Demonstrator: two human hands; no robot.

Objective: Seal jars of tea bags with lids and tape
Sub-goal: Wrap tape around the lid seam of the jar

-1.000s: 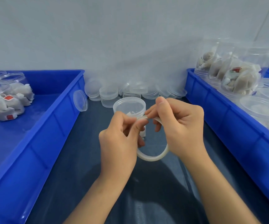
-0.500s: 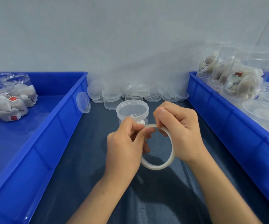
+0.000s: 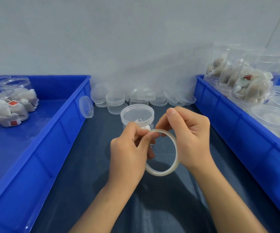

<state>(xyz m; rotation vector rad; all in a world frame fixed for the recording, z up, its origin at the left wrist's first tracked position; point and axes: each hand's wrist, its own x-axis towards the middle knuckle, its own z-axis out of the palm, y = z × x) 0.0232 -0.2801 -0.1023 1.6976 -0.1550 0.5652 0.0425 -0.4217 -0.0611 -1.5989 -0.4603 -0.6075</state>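
A thin clear tape roll (image 3: 162,171) is held up over the dark mat (image 3: 88,190), mid-scene, by both hands. The left hand (image 3: 129,153) has its fingers curled, thumb and forefinger pinched on the roll's upper left edge. The right hand (image 3: 188,138) is curled over the roll's top right, and the ring is gripped between thumb and fingers. Just beyond the hands, a lidded jar (image 3: 136,115) with tea bags inside is stood upright on the mat, partly hidden by the left hand. Loose clear lids (image 3: 115,99) are piled along the far wall, and one lid (image 3: 86,106) is leaned against the left blue bin (image 3: 35,157). Jars of tea bags (image 3: 9,105) are kept at the far left in that bin. More filled jars (image 3: 250,83) are stacked in the right blue bin (image 3: 233,128).
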